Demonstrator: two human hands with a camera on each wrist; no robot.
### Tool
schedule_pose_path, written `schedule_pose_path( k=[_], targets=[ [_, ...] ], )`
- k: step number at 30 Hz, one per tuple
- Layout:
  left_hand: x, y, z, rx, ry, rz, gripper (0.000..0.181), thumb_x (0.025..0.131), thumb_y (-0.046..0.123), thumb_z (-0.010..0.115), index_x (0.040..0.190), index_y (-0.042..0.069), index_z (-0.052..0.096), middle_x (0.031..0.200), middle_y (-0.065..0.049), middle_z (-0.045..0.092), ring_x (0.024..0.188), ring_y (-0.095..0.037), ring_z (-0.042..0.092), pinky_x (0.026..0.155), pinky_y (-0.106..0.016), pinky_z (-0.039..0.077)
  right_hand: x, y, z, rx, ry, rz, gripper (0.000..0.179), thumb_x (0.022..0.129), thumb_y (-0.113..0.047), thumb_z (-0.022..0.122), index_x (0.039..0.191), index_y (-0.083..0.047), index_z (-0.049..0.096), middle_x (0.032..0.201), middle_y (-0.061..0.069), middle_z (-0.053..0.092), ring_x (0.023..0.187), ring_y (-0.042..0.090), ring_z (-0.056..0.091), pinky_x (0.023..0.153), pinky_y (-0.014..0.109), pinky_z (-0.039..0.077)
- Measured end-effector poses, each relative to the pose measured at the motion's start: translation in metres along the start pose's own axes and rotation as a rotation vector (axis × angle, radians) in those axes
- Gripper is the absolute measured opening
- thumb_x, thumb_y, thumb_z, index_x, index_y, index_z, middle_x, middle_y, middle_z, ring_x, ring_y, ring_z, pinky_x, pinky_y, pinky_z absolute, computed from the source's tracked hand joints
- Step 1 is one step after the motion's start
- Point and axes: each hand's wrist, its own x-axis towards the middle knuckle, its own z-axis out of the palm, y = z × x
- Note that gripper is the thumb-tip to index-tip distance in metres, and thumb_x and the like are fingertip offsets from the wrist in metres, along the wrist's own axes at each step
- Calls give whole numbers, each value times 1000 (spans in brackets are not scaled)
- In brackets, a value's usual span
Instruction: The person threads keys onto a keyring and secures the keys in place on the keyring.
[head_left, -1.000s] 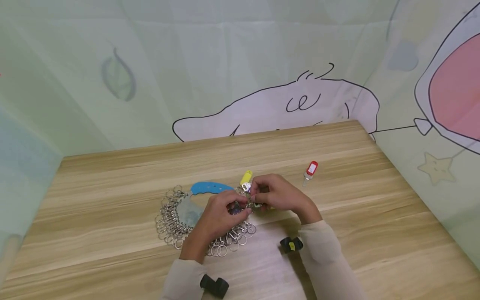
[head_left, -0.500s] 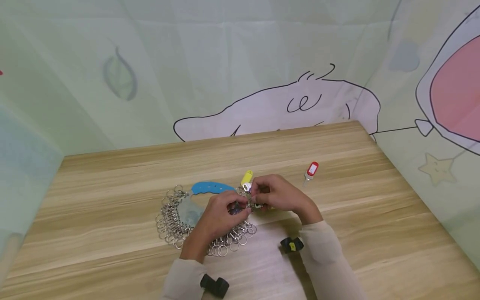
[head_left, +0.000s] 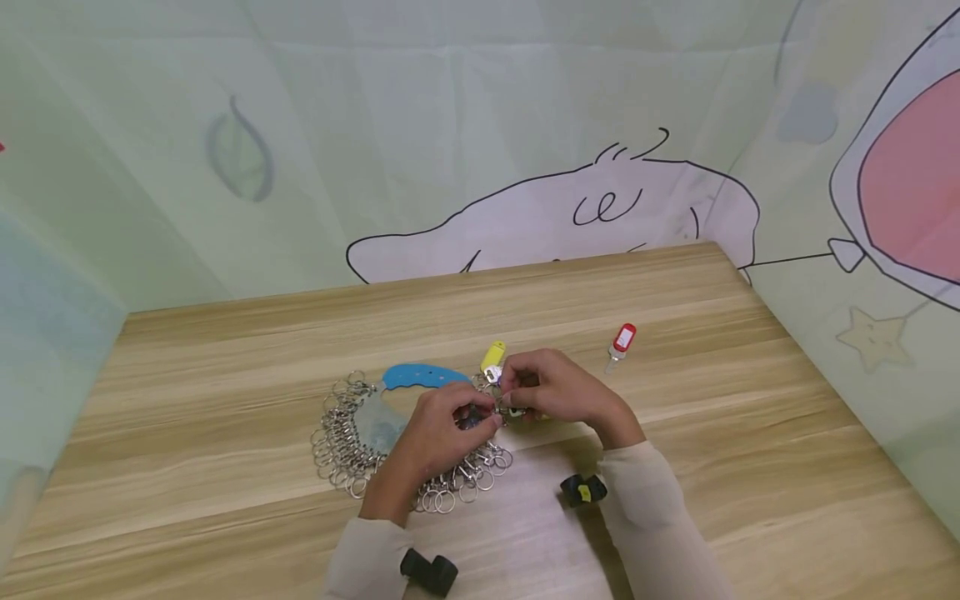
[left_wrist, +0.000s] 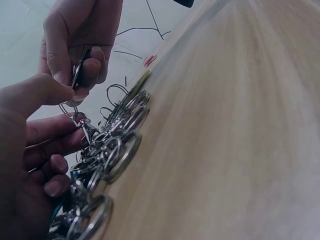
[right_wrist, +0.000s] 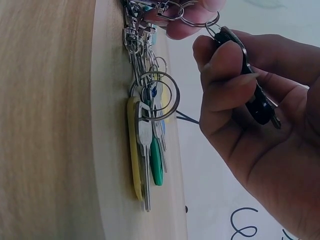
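Observation:
A fan-shaped holder with a blue grip (head_left: 423,375) lies on the table. Many clasps and metal rings (head_left: 337,433) hang around its edge. Over its right side, my left hand (head_left: 442,425) pinches a split ring (right_wrist: 200,21) between thumb and fingers. Facing it, my right hand (head_left: 558,387) grips a black key tag (right_wrist: 257,105) with a key, whose end meets that ring; whether it is fully threaded I cannot tell. Just below hang a yellow tag (right_wrist: 133,145), a silver key (right_wrist: 145,135) and a green tag (right_wrist: 156,167) on rings.
A red tag with a key (head_left: 624,337) lies apart at the right on the wooden table (head_left: 225,350). Another yellow tag (head_left: 492,357) lies just beyond the hands. Printed cloth (head_left: 450,125) stands behind the table's back edge.
The hands stay in the same place, with only tiny finger shifts at the ring. The holder and the red tag have not moved.

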Motion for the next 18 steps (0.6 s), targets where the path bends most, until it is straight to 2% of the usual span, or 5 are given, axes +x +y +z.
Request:
schedule_pose_path(
  k=[18],
  targets=[
    [0,-2,1,-7,-3,-7,13,86,22,76,97,16,77,93,9,67,88,-10,62,76,-33,53,0,-1,-1,-8,-10,7,16,90,9,60,83,-5,63,73,5,63,58,14,55,51,28,46]
  ],
)
